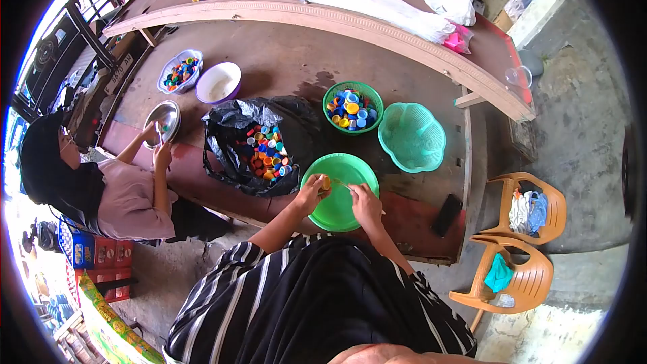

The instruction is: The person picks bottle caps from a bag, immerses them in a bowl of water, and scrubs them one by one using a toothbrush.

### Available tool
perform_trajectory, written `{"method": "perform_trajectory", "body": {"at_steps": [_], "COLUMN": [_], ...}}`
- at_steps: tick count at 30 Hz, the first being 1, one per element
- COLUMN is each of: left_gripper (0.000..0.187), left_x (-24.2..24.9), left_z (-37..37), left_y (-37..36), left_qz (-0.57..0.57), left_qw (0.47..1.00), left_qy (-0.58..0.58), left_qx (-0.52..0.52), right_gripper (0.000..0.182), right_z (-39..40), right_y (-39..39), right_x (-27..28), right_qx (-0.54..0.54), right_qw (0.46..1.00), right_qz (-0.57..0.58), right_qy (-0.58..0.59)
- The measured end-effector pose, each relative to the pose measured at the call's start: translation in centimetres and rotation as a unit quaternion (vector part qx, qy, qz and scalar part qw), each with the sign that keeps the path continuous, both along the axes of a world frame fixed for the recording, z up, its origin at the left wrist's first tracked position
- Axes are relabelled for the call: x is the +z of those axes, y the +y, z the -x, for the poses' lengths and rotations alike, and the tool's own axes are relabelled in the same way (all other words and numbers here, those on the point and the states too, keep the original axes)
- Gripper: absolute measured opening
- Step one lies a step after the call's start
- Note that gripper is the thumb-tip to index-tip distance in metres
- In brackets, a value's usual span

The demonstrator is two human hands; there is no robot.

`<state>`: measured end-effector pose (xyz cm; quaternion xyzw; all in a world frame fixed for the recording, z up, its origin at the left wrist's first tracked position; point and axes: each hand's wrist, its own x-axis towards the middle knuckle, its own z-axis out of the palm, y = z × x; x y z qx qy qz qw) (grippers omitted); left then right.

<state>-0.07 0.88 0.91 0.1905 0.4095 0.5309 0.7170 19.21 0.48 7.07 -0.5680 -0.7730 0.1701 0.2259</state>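
My left hand (312,193) pinches an orange-yellow bottle cap (326,182) above the left side of a bright green basin (335,213). My right hand (366,205) is closed around a thin, light-coloured tool, its tip pointing toward the cap; its exact kind is too small to make out. Both hands are over the basin, a short gap between them. Left of the basin, an opened black plastic bag (222,120) holds many coloured bottle caps (268,152). Behind the basin stands a green basket (330,89) with more caps, beside a mint-green scalloped basket (412,138).
A co-worker (128,195) at the left works over a metal bowl (173,113). Nearby are a purple-white bowl (229,84) and a pale basin (166,84) of caps. A phone (447,216) lies near the table's right edge. Orange chairs (549,209) stand at right.
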Motion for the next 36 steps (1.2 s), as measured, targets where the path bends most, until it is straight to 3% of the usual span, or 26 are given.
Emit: {"method": "perform_trajectory", "body": {"at_steps": [2, 5, 6, 8, 11, 15, 16, 19, 20, 23, 26, 29, 30, 31, 33, 34, 36], "left_gripper": [0.028, 0.027, 0.027, 0.029, 0.035, 0.039, 0.038, 0.04, 0.041, 0.04, 0.039, 0.038, 0.036, 0.036, 0.035, 0.036, 0.036], "left_x": [0.3, 0.0, -0.3, 0.7, 0.8, 0.6, 1.0, 1.3, 0.4, 0.5, -0.4, -0.8, -0.7, -0.5, -0.2, 0.0, 0.5], "left_z": [-0.1, 0.6, 0.7, 0.2, 0.1, -0.6, -0.7, -0.7, -1.0, -1.0, -0.6, -0.7, -1.0, -1.2, -1.1, -0.7, -0.3], "left_y": [-0.2, 0.6, 0.8, 0.3, 0.0, -0.4, -0.3, -0.2, -0.2, -0.5, -0.1, -0.2, -0.3, -0.3, -0.5, -0.5, -0.6], "left_qz": [-0.013, -0.07, -0.095, -0.072, -0.055, -0.077, -0.096, -0.106, -0.137, -0.123, -0.112, -0.129, -0.113, -0.108, -0.097, -0.086, -0.1], "left_qw": [1.0, 0.995, 0.99, 0.993, 0.989, 0.986, 0.971, 0.968, 0.952, 0.958, 0.929, 0.949, 0.973, 0.973, 0.973, 0.958, 0.962], "left_qy": [-0.01, 0.008, 0.018, 0.076, 0.132, 0.147, 0.216, 0.223, 0.271, 0.256, 0.349, 0.285, 0.199, 0.201, 0.208, 0.267, 0.239], "left_qx": [-0.006, -0.071, -0.1, -0.05, -0.025, -0.016, -0.028, -0.052, -0.035, -0.029, -0.051, -0.032, -0.016, -0.019, -0.025, -0.065, -0.081], "right_gripper": [0.017, 0.018, 0.018, 0.019, 0.021, 0.018, 0.017, 0.017, 0.017, 0.017, 0.018, 0.019, 0.019, 0.019, 0.018, 0.018, 0.018], "right_z": [-0.4, -0.2, 0.0, 0.5, 0.3, -0.6, -0.4, -0.1, 0.0, -0.8, 0.2, -0.1, -0.4, -0.7, -0.5, 0.0, 0.1], "right_y": [0.2, -0.3, -0.3, -1.0, -1.7, -1.6, -1.8, -2.1, -2.0, -0.9, -1.5, -1.9, -1.7, -1.5, -1.8, -2.3, -2.4], "right_x": [-2.9, -2.4, -1.4, 1.3, 3.3, 2.3, 2.7, 3.2, 3.0, 1.3, 3.4, 2.3, 2.1, 2.1, 2.8, 3.7, 3.5], "right_qx": [0.021, 0.016, 0.001, -0.03, 0.026, -0.03, -0.035, 0.036, 0.001, -0.046, 0.028, 0.01, -0.014, -0.038, 0.01, 0.037, 0.073], "right_qw": [0.994, 0.993, 0.997, 1.0, 0.996, 0.998, 0.996, 0.995, 0.998, 0.997, 0.997, 0.998, 0.999, 0.999, 0.998, 0.996, 0.995], "right_qz": [-0.005, 0.053, 0.033, -0.002, 0.006, -0.018, -0.005, 0.011, 0.02, -0.019, -0.015, 0.006, 0.011, 0.015, -0.003, 0.001, 0.008], "right_qy": [-0.103, -0.1, -0.064, 0.01, 0.086, 0.052, 0.086, 0.09, 0.064, 0.051, 0.066, 0.062, 0.032, 0.002, 0.057, 0.075, 0.074]}}
